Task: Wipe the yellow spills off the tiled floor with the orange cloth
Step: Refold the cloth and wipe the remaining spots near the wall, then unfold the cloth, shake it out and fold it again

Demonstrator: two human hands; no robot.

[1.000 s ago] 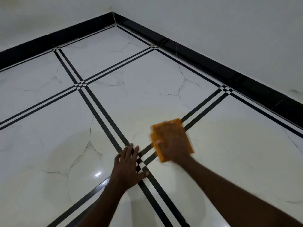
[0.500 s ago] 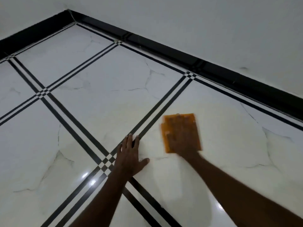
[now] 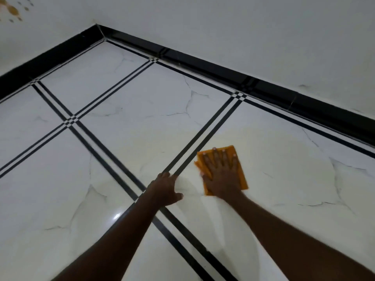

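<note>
Both hands are laid flat, fingers straight: right hand (image 3: 222,175) pressed on orange cloth (image 3: 241,171), just right of the black double line; left hand (image 3: 165,188) on tiled floor (image 3: 284,169). Black skirting (image 3: 203,63) lies well apart.

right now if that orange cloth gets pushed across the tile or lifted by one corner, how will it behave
The orange cloth probably slides easily: the tiled floor looks glossy, and the right hand presses it flat. Lifted, it likely droops, since layered folds show at its left edge. It looks thin, so probably light.
</note>
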